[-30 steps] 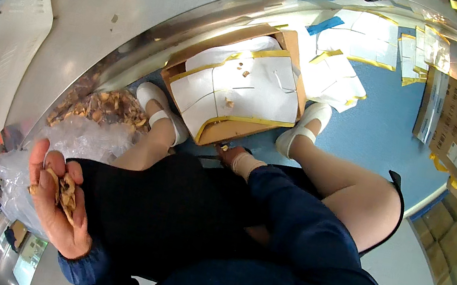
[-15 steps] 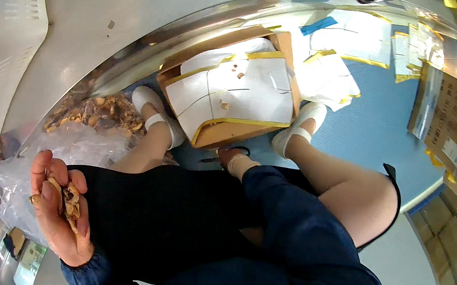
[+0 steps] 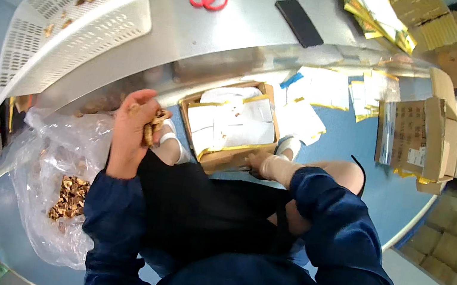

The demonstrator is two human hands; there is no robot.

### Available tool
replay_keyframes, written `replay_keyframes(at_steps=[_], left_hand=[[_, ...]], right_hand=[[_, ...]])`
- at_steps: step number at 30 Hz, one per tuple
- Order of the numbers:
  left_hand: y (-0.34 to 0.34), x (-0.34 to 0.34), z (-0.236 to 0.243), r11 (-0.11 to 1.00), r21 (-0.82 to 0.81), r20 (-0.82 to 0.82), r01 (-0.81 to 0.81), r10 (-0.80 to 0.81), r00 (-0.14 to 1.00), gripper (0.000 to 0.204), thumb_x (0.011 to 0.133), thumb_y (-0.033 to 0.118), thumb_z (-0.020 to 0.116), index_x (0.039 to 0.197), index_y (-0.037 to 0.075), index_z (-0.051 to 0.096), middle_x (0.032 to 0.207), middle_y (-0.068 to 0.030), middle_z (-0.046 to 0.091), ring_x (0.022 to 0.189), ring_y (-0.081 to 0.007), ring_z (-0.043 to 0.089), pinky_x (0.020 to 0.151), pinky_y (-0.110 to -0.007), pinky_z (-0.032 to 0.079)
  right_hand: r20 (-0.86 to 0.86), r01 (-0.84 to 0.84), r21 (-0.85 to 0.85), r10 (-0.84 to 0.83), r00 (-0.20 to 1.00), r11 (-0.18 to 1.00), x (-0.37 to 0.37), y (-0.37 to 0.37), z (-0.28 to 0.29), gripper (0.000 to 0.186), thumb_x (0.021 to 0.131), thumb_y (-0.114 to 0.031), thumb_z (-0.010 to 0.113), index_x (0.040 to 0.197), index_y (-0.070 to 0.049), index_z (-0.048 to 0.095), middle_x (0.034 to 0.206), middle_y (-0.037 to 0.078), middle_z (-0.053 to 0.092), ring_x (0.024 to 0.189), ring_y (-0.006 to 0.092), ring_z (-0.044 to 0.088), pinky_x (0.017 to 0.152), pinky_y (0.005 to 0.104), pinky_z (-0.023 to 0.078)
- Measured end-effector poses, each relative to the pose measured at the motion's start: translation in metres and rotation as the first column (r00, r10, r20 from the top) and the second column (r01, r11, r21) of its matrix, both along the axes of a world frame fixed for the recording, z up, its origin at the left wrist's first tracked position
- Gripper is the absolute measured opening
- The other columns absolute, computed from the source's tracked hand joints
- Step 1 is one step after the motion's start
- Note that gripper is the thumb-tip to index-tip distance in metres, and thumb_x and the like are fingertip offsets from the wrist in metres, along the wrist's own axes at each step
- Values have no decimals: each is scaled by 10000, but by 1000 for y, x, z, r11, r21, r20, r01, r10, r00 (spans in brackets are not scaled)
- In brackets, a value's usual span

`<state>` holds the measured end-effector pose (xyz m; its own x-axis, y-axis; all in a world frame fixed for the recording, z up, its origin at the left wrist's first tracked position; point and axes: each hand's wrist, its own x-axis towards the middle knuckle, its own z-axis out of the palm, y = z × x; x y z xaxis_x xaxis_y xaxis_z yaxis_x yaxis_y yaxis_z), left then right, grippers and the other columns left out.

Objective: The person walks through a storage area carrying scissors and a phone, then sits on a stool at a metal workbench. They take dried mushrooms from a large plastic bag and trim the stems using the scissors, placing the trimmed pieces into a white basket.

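Gripping dried slices (image 3: pixel 153 128) in left hand (image 3: pixel 133 134), fingers and thumb clamped round a small clump, raised just left of brown carton (image 3: pixel 231 161). Step in hand, by judgement: holding a small handful up off everything else. Right hand (image 3: pixel 259 163) down at near edge of carton, blurred; cannot tell whether apart or clamped, or on what. More dried pieces (image 3: pixel 69 198) in clear plastic bag (image 3: pixel 37 150), beside left sleeve. White sheets (image 3: pixel 241 135) with yellow edges lying in carton. On metal table (image 3: pixel 228 34): white basket (image 3: pixel 105 31) with a few pieces inside, red-handled scissors (image 3: pixel 206 1), black phone (image 3: pixel 300 23). Probable need for next move: light, even finger pressure against slipping of loose slices, plus clearance past carton rim.
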<state>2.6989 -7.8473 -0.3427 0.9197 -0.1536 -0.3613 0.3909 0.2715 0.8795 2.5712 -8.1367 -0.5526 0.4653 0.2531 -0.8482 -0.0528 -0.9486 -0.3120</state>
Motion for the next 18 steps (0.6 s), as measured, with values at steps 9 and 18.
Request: replay_keyframes(at_steps=[9, 18], left_hand=[[-27, -55, -43, 973, 125, 76, 194, -204, 976, 179, 827, 117, 570, 993, 72, 522, 765, -38, 558, 625, -129, 591, 376, -219, 438], [-63, -122, -2, 784, -209, -38, 584, -603, 797, 340, 854, 146, 535, 1157, 22, 442, 796, -54, 573, 564, -76, 554, 351, -165, 409]], right_hand=[[-133, 668, 558, -741, 658, 492, 35, -18, 157, 399, 729, -24, 609, 1079, 26, 424, 809, 200, 610, 707, 271, 626, 602, 318, 525], [-476, 570, 820, -488, 732, 55, -34, 36, 212, 374, 785, -50, 571, 1125, 20, 433, 828, 124, 600, 695, 175, 606, 595, 267, 530]])
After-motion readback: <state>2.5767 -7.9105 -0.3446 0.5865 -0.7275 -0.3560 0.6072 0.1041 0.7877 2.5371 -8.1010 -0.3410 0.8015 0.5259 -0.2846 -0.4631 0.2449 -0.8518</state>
